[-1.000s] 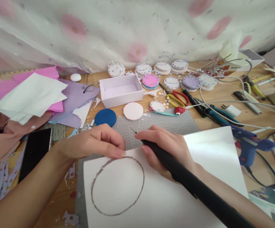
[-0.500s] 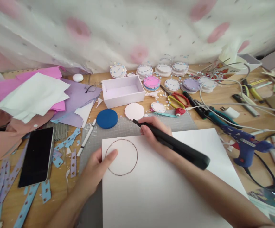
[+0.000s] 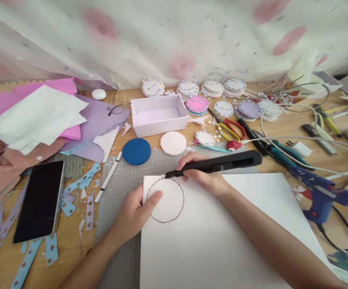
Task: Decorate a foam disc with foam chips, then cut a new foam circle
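Observation:
A large white foam board or thick card [image 3: 198, 241] lies over a grey cutting mat [image 3: 116, 224], with a dark circle drawn near its upper-left corner. My left hand [image 3: 136, 214] grips the board's left edge, thumb on top inside the circle and fingers underneath. In my right hand [image 3: 202, 174] is a black utility knife [image 3: 234, 161], its tip at the top of the circle by the board's upper edge. Whether the blade touches is hard to tell. Beyond the board lie a blue disc [image 3: 136, 151] and a pale pink disc [image 3: 173, 143].
Behind the discs stands an open white box [image 3: 158, 120] beside several decorated round pieces [image 3: 197, 104]. To the left are a phone [image 3: 38, 200], a white marker [image 3: 109, 176] and paper sheets [image 3: 35, 116]. Scissors [image 3: 231, 128], pliers, cables and a blue glue gun [image 3: 321, 192] occupy the right.
My right hand has brought the knife down from beyond the board to the circle's top edge, its handle swinging level. The board and my left hand appear farther right; the whole view has shifted slightly.

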`<state>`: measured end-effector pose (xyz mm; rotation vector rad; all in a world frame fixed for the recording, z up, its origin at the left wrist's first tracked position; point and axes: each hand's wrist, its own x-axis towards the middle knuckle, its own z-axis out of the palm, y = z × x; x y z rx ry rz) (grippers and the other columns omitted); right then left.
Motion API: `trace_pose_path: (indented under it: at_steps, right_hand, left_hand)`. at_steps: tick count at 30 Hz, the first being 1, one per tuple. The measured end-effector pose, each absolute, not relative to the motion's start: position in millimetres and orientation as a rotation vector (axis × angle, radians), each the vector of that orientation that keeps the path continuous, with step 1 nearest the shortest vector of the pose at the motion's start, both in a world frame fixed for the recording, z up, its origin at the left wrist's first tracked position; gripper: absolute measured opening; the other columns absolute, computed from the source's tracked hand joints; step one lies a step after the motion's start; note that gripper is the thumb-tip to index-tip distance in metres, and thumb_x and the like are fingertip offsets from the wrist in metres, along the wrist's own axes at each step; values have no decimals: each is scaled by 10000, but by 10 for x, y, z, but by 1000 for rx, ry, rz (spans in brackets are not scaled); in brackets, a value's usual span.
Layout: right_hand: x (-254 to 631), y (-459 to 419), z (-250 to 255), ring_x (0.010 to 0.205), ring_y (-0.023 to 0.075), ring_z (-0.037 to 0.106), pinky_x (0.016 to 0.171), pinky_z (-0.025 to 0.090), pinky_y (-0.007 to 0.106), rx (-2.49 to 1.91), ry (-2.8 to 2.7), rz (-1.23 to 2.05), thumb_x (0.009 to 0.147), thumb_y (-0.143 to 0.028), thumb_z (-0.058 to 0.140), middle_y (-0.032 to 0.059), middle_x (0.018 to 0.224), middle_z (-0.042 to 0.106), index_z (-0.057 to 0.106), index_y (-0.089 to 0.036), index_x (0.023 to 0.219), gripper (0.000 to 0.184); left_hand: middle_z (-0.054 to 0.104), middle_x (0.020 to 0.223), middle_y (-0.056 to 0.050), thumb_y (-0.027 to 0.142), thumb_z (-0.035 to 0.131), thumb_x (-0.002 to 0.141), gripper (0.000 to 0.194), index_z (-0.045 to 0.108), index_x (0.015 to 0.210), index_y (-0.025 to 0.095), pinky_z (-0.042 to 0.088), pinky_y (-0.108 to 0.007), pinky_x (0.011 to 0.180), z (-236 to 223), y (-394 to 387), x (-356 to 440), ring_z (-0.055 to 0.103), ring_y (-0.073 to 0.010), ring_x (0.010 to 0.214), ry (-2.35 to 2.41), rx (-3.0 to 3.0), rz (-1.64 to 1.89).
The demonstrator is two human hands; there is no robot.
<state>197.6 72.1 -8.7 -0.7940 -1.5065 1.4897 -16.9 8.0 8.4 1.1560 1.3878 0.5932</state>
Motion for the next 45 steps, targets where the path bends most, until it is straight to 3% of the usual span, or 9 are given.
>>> trace_pose_path:
  at_steps: [8,20,27,45]
  right_hand:
    - [2027,771,-100,778,148,590,734,471,263,-825,-1611,1473,803,-196,627,16,855,650,676,-192,910,118]
    - [2025,773,-89,805,156,612,701,481,246,-803,-1666,1563,820,-234,632,33,883,672,675,-183,912,114]
    - [1963,768,13,784,158,608,702,487,262,-871,-1653,1606,845,-330,618,36,843,674,676,-170,867,171]
    - [1912,754,-29,694,143,584,646,452,247,-892,-1572,1552,797,-204,570,11,737,660,680,-171,757,122]
  left_hand:
    - [613,679,-11,506,576,825,373,665,876,148,430,-247,576,105,69,-148,520,-166,644,1434,1143,591]
    - [570,638,5,509,570,822,351,627,785,165,409,-244,564,113,66,-144,497,-156,617,1442,1141,593]
    - [602,677,-7,494,577,818,338,646,813,163,429,-243,567,116,62,-137,514,-161,638,1448,1149,620]
    - [609,652,-2,503,578,805,335,616,761,173,434,-252,570,98,46,-146,543,-173,626,1460,1161,618]
